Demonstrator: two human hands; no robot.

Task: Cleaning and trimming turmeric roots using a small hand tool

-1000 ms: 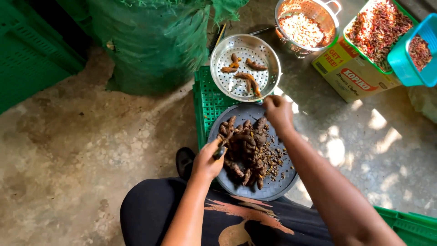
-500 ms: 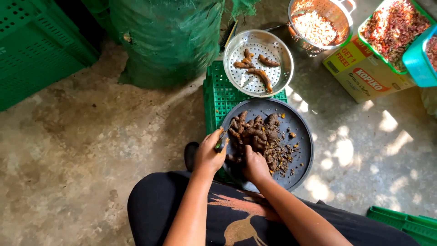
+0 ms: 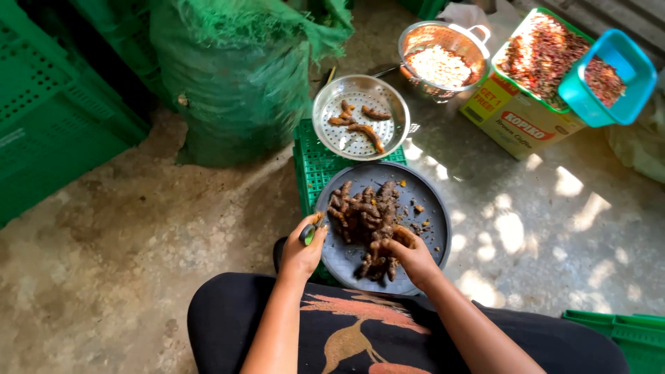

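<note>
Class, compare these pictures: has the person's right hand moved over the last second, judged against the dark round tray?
Yes. The right hand has come back from the dark round tray's far rim to its near edge, now resting on the brown roots.

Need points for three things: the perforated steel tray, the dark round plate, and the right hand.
perforated steel tray (image 3: 388, 95): head view, on the bare rim at its upper right.
dark round plate (image 3: 433, 201): head view, on a bare part of its right side.
right hand (image 3: 409, 255): head view, on the back of the hand, over the brown roots.
</note>
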